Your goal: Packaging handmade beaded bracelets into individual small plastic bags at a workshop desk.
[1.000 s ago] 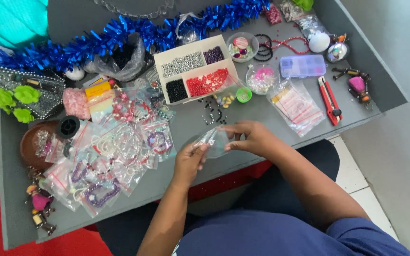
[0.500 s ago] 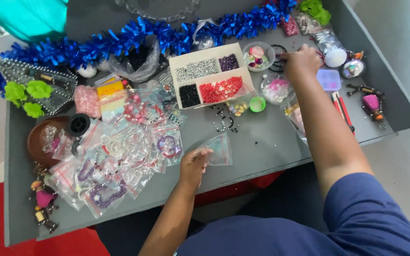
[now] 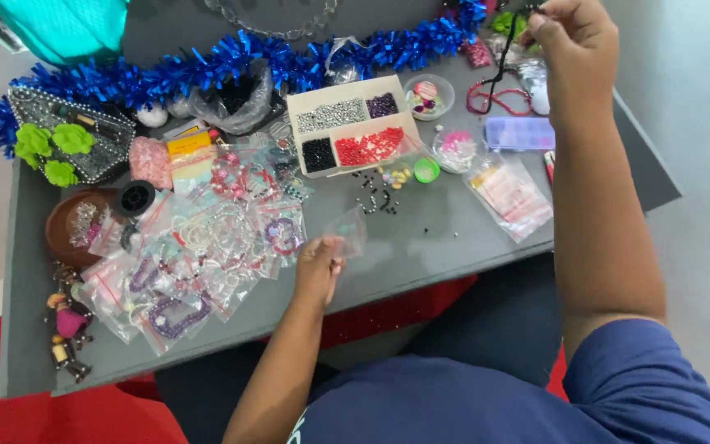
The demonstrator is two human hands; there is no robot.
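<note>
Clear plastic shows between our left fingers (image 3: 332,247): they pinch a small transparent zip bag (image 3: 350,229) by its lower corner, holding it just over the grey worktop (image 3: 421,255). Our left hand (image 3: 319,265) is curled, forearm running back towards us. Our right fingers (image 3: 546,18) are closed on a thin dark beaded strand (image 3: 500,51) that hangs down; the right hand (image 3: 573,37) is raised high above the far edge, arm stretched out, over a red bead necklace (image 3: 495,100).
</note>
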